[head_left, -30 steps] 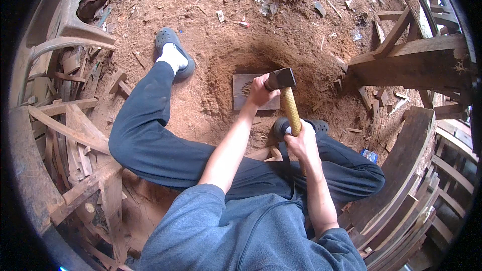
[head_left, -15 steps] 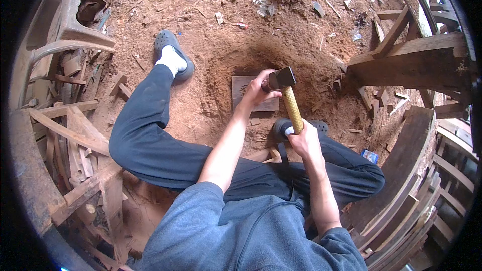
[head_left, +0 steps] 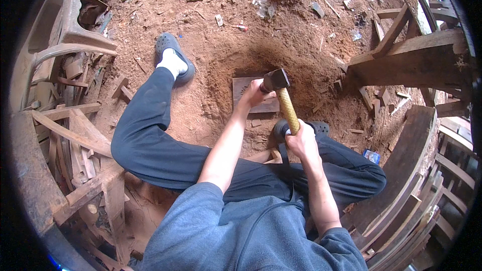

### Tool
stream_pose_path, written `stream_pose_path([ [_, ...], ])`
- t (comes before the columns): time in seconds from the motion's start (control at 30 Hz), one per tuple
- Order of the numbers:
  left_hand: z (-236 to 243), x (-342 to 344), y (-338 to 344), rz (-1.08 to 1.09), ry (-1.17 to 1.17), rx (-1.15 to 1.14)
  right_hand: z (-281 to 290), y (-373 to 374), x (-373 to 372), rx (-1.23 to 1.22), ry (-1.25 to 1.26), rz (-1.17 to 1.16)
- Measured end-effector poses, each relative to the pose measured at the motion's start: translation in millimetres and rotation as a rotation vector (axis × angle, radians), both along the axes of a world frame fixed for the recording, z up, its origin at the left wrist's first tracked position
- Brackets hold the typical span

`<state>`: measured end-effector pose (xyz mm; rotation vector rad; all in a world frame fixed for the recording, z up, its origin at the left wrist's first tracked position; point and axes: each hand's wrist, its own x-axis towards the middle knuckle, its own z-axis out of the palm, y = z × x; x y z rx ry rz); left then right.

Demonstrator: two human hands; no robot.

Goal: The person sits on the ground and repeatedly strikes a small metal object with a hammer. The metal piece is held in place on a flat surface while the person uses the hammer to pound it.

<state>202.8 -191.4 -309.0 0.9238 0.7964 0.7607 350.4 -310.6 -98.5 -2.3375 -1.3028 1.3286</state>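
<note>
1. Hammer [head_left: 284, 104] held by both hands, over the near edge of a hollow in the sawdust; handle slants from the dark head [head_left: 276, 79] down toward the right hand.
2. Left hand [head_left: 257, 96]: curled closed about the dark left end of the head, knuckles to the left, thumb side reaching right, just below the head. Inner fingers hidden; cannot tell how much of each one touches metal.
3. Right hand [head_left: 303, 142]: closed in a fist round the lower part of the yellow handle, thumb lying along the upper side. Grip covers that stretch; the handle's far end is hard to make out.
4. Hands well apart, left farther from the body, right nearer. Bare handle shows between them, yellow with a patterned surface.
5. Board [head_left: 242, 88]: flat, brown, on the floor of the hollow, beneath the left hand and partly covered by it. Small dark marks near its middle; cannot tell whether holes or stains.
6. Left shoe [head_left: 174, 56], grey clog over white sock, out on the sawdust [head_left: 211, 35]; right shoe [head_left: 317, 128] tucked near the right hand.
7. Chair [head_left: 75, 30] far left; stacked wood [head_left: 401, 170] to the right; scraps scattered about.
</note>
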Motion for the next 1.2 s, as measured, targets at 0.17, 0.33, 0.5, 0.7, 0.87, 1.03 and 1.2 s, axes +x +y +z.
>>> stream_pose_path([
  [0.17, 26.8, 4.7, 1.8, 0.014, 0.144, 0.276, -4.7, -4.7, -2.7, 0.059, -0.016, 0.0],
  [0.33, 39.8, 8.1, 6.1, -0.021, 0.224, 0.407, -7.0, -10.8, -9.4, 0.085, -0.044, -0.114],
  [0.5, 39.5, 7.1, 7.6, -0.063, 0.328, 0.42, -5.9, -8.9, -6.3, 0.091, -0.049, 0.015],
  [0.7, 46.3, 7.1, 8.1, -0.018, 0.304, 0.589, -6.1, -9.6, -2.2, 0.022, 0.002, -0.032],
  [0.87, 47.3, 15.4, 1.1, 0.142, 0.356, 0.565, -12.3, -8.4, -0.5, 0.075, 0.084, -0.119],
  [1.03, 42.3, 19.0, -1.1, 0.151, 0.474, 0.478, 20.0, -0.1, 19.1, 0.052, 0.209, -0.288],
  [1.2, 36.2, 20.6, -2.0, 0.233, 0.397, 0.517, 108.6, 6.9, 40.4, 0.418, 0.136, -0.388],
])
